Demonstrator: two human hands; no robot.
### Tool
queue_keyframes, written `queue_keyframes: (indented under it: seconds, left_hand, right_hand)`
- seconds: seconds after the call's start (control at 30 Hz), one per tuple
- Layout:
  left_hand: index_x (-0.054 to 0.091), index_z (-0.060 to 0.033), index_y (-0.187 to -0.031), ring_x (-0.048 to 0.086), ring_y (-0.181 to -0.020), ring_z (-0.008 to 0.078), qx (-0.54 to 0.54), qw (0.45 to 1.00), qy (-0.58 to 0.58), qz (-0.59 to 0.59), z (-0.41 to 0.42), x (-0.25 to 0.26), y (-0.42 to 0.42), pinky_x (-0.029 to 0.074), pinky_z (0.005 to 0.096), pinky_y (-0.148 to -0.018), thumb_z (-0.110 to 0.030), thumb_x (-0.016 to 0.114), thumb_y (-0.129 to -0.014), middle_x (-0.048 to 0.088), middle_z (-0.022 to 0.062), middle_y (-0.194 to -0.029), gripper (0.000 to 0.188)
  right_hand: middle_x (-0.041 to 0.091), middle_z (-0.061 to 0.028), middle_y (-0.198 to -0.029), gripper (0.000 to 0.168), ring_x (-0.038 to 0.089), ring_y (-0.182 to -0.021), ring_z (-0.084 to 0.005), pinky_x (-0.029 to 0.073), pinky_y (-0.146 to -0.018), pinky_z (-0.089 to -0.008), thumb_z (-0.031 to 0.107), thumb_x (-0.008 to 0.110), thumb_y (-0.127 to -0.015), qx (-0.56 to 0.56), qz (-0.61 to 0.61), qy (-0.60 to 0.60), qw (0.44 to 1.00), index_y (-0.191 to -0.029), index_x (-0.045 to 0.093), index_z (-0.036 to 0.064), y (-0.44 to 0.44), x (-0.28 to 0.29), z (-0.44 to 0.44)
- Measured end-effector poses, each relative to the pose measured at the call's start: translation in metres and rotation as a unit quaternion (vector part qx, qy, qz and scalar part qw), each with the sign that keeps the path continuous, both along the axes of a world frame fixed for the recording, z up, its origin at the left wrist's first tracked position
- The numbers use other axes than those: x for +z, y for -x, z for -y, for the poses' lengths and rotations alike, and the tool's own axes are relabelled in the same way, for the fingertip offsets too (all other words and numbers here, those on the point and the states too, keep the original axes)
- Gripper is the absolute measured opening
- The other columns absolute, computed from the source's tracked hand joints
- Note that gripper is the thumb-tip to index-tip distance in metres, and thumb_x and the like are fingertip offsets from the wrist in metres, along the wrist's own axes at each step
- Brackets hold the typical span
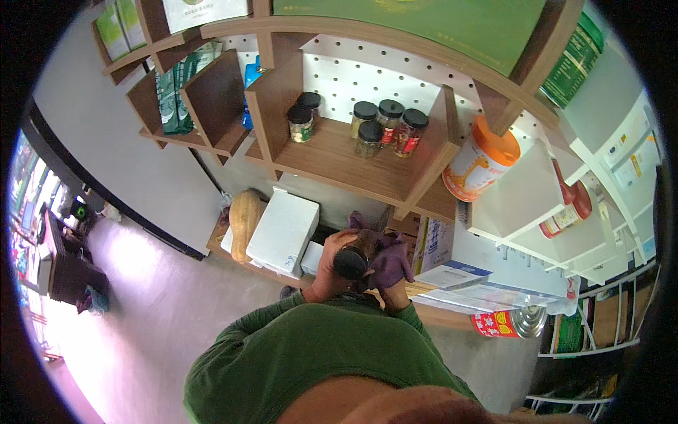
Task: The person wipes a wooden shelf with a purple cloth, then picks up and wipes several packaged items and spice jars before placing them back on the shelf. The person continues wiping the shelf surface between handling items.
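Close to my chest, my left hand (322, 269) grips a jar with a black lid (350, 264); its lid faces up toward me. A purple cloth (393, 264) is bunched against the jar's right side, with one end showing behind it. My right hand (394, 293) holds this cloth, its fingers mostly hidden underneath. Beyond my hands, a wooden shelf compartment (323, 159) carries several similar black-lidded jars. Two stand at its left, among them a jar with a green label (301, 124). The others cluster toward the right, including a red-labelled jar (410, 135).
An orange-lidded canister (481, 159) stands right of the compartment. Below sit a butternut-shaped squash (244, 222), a white box (284, 230) and flat blue-and-white boxes (455, 275). A red-and-yellow tin (508, 322) lies at right. Green pouches (176, 100) fill a left compartment.
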State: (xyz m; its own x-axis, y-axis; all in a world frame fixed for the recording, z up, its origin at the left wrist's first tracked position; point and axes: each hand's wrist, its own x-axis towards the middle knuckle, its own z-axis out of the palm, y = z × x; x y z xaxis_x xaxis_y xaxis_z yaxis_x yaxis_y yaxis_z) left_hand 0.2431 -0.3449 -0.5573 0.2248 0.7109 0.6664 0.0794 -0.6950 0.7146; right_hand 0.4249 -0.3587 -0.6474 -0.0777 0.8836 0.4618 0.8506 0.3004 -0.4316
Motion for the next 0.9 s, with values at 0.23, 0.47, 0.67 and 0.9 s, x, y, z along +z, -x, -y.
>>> queue_keyframes:
  seconds: [0.23,0.47,0.67,0.9]
  left_hand:
    - [0.047,-0.0076,-0.125,0.043,-0.122,0.0342,-0.065,0.996,0.061,0.005,-0.001,-0.011,0.012,0.035,0.0439,-0.102,-0.028,0.091,-0.053,0.045,0.0174,-0.129,0.087]
    - [0.051,-0.0052,-0.118,0.049,-0.112,0.0268,-0.077,0.989,0.103,0.070,0.006,-0.005,0.021,0.038,0.0382,-0.097,-0.014,0.082,-0.064,0.051,0.0122,-0.118,0.063]
    - [0.051,-0.0028,-0.117,0.055,-0.098,0.0153,0.049,0.971,0.174,0.159,-0.012,-0.009,0.019,0.044,0.0298,-0.087,-0.014,0.080,-0.069,0.056,0.0066,-0.109,0.058]
    - [0.050,-0.0014,-0.116,0.057,-0.094,0.0130,0.081,0.974,0.110,0.183,-0.058,0.021,0.048,0.046,0.0277,-0.086,-0.009,0.078,-0.073,0.059,0.0059,-0.103,0.051]
  right_hand:
    - [0.059,-0.0126,-0.099,0.038,0.056,-0.091,-0.0277,0.042,-0.091,-0.0378,0.030,0.058,-0.087,0.018,0.021,-0.026,0.999,-0.115,0.056,0.005,0.004,-0.001,0.004]
    - [0.054,-0.0086,-0.107,0.037,0.049,-0.103,-0.0227,0.035,-0.098,-0.0334,0.024,0.053,-0.090,0.009,0.155,0.018,0.988,-0.125,0.049,0.010,0.011,0.027,0.007]
    - [0.056,-0.0086,-0.106,0.036,0.051,-0.100,-0.0232,0.037,-0.090,-0.0346,0.027,0.056,-0.088,-0.012,-0.145,0.000,0.989,-0.119,0.051,0.010,0.000,0.037,0.015]
    - [0.055,-0.0081,-0.103,0.034,0.051,-0.097,-0.0229,0.038,-0.087,-0.0346,0.027,0.056,-0.087,-0.073,-0.277,-0.180,0.941,-0.116,0.051,0.010,-0.034,0.100,-0.003]
